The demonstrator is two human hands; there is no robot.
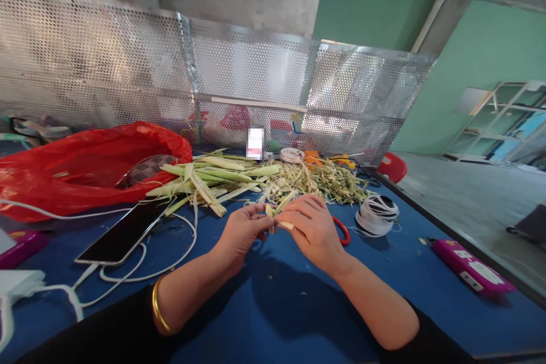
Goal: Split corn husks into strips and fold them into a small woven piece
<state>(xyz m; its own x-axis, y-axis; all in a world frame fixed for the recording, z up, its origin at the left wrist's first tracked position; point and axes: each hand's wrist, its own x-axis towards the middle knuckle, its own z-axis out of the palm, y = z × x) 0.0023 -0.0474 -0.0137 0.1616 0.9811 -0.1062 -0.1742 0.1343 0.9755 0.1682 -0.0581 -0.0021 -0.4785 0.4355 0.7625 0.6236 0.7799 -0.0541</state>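
My left hand (241,231) and my right hand (309,227) meet above the blue table (273,307), both pinching a short pale green stalk piece (277,215) between the fingertips. Just beyond the hands lies a bundle of long pale green stalks (213,177). To its right sits a heap of small trimmed scraps (328,179). Red-handled scissors (343,231) lie partly hidden behind my right hand.
A red plastic bag (81,165) lies at the left, with a phone (123,231) on a white cable (140,270) before it. A spool of white thread (377,213) and a pink case (469,267) sit at the right. A perforated metal screen (213,79) backs the table.
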